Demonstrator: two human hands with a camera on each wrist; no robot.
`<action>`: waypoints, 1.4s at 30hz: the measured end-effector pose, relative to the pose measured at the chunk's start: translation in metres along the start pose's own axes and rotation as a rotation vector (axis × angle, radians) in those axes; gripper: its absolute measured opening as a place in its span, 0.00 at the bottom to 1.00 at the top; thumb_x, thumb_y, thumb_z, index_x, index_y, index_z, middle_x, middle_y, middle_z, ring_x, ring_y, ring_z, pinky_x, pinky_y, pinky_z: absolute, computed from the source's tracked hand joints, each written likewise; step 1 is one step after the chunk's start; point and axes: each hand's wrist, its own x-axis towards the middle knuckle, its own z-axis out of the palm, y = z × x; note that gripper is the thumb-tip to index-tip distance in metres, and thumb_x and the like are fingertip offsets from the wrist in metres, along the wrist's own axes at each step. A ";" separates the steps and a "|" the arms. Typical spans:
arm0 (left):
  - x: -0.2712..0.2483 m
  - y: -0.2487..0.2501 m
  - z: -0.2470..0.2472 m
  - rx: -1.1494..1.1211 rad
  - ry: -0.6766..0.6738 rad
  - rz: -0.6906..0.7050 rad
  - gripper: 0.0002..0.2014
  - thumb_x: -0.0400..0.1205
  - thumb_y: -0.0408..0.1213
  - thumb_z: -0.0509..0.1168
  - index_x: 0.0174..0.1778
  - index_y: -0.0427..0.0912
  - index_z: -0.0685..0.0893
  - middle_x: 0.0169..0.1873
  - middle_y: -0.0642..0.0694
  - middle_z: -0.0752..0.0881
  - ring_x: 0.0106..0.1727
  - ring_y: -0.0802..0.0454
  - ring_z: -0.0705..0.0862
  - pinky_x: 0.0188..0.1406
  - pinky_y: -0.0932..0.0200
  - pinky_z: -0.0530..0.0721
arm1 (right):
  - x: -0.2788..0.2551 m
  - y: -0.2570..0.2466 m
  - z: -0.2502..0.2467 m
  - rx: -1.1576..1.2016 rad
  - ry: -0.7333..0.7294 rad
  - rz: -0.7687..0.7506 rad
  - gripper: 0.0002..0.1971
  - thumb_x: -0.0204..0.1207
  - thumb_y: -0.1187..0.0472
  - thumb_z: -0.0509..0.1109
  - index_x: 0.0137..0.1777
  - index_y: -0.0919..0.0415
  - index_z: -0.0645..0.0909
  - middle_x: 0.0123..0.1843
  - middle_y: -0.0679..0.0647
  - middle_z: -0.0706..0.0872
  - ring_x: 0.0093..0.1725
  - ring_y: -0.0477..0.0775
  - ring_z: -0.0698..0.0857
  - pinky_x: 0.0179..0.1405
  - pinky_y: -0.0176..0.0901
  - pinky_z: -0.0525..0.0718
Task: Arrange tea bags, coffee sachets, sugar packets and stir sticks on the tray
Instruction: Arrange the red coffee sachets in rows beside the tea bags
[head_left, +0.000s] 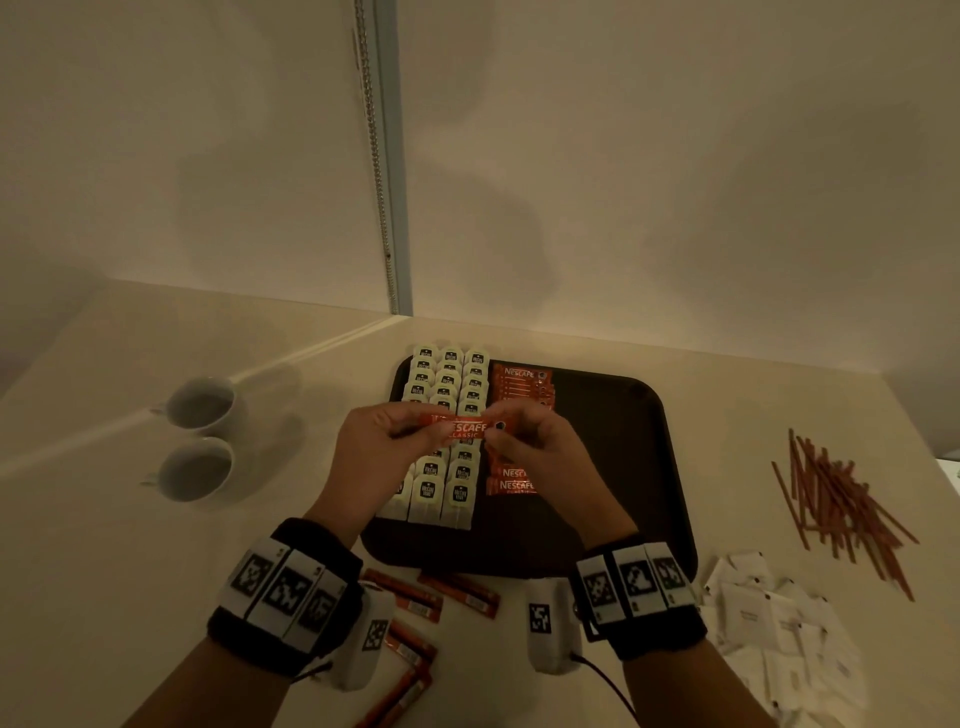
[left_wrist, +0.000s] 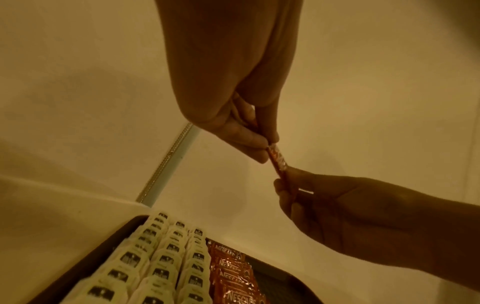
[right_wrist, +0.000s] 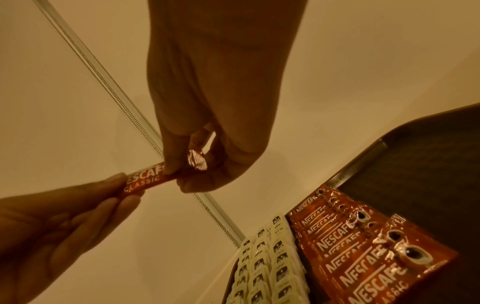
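Red coffee sachet | left hand, right hand pinch its ends | above tray

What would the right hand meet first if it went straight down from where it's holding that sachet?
Probably the row of coffee sachets on the tray: the right hand pinches the held sachet above it. Depth is uncertain.

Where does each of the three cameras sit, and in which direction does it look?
Head: from above, forward and down at the tray; shows both forearms, left hand and right hand.
Left wrist: along the left hand toward the wall; right hand enters opposite.
Right wrist: along the right hand; left hand enters opposite.
Shared: all show the coffee sachet pinched by both hands, above the tea bags.
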 end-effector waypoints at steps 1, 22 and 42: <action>0.000 0.001 0.001 0.043 0.002 0.014 0.09 0.73 0.29 0.74 0.40 0.50 0.90 0.36 0.51 0.92 0.40 0.55 0.91 0.44 0.66 0.87 | 0.000 0.001 0.001 -0.017 -0.002 0.010 0.07 0.77 0.68 0.68 0.53 0.58 0.81 0.50 0.56 0.85 0.47 0.47 0.86 0.46 0.36 0.86; 0.003 -0.011 0.003 0.109 0.000 -0.042 0.07 0.74 0.33 0.75 0.40 0.51 0.89 0.36 0.49 0.91 0.39 0.52 0.90 0.40 0.63 0.87 | 0.004 0.007 -0.008 -0.120 0.011 -0.006 0.06 0.74 0.66 0.72 0.44 0.53 0.84 0.42 0.50 0.87 0.40 0.42 0.85 0.42 0.33 0.84; -0.098 -0.090 -0.136 0.328 0.057 -0.511 0.08 0.84 0.31 0.62 0.49 0.46 0.86 0.40 0.46 0.91 0.42 0.43 0.88 0.42 0.52 0.82 | 0.002 0.116 -0.054 -0.608 0.101 0.348 0.08 0.70 0.63 0.77 0.44 0.57 0.80 0.47 0.44 0.81 0.48 0.40 0.78 0.48 0.32 0.73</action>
